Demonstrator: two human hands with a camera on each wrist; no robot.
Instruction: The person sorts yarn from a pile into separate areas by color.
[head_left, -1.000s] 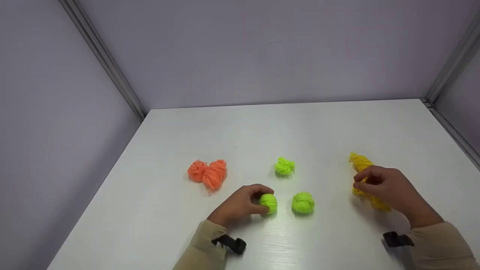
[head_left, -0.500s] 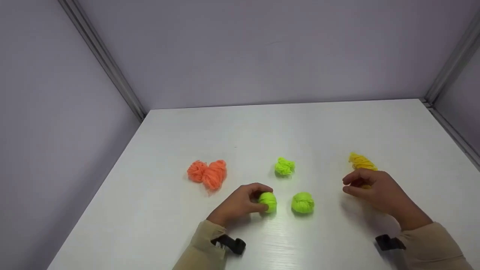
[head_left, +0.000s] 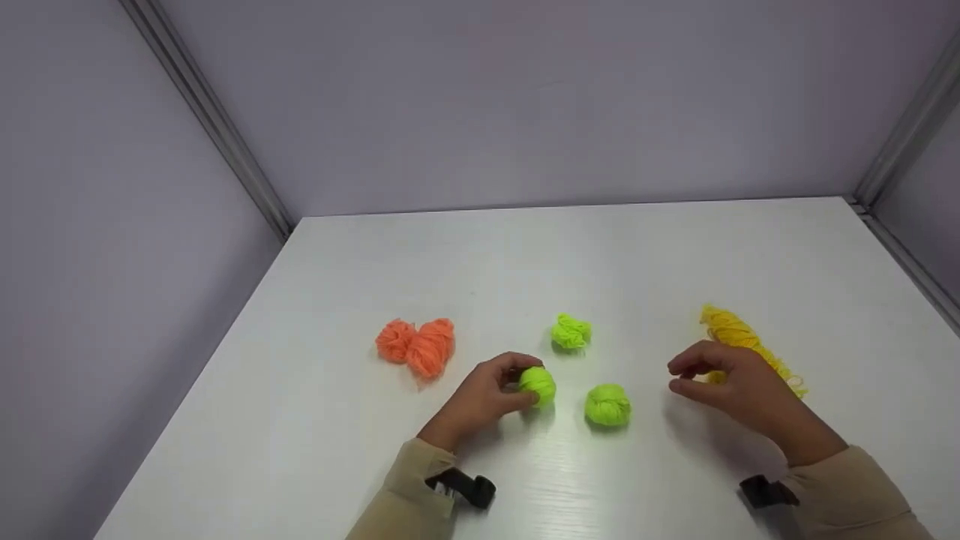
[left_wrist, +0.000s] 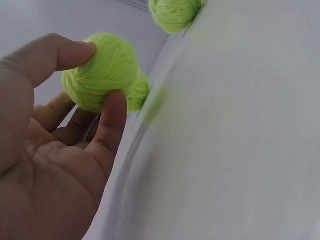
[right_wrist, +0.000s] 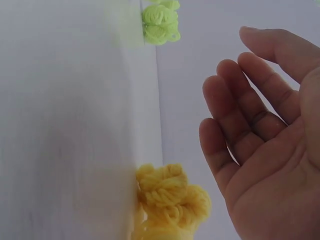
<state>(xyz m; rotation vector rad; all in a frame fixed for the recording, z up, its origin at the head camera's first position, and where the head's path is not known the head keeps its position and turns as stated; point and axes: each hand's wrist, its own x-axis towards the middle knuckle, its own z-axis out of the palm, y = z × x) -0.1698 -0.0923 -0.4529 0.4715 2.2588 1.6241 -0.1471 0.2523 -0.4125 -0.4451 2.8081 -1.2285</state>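
Note:
My left hand (head_left: 480, 394) pinches a lime-green yarn ball (head_left: 538, 385) between thumb and fingers. The left wrist view shows this ball (left_wrist: 107, 70) lifted off the white surface. To its right a second lime-green yarn ball (head_left: 607, 405) lies on the table. Farther back sits a smaller, looser lime-green yarn bundle (head_left: 571, 332). My right hand (head_left: 739, 386) hovers over the table with nothing in it, its fingers relaxed and apart from the thumb in the right wrist view. Behind it, partly hidden, lies a twisted skein of yellow yarn (head_left: 739, 334).
Two orange yarn bundles (head_left: 427, 349) lie touching each other at the left of the white table (head_left: 337, 442). Pale panel walls (head_left: 525, 97) stand behind the table and at both sides. A black strap (head_left: 469, 487) is on the left wrist, another on the right.
My right hand has moved left, away from the yellow skein, uncovering more of it. The left hand has raised its green ball slightly and shifted it away from me.

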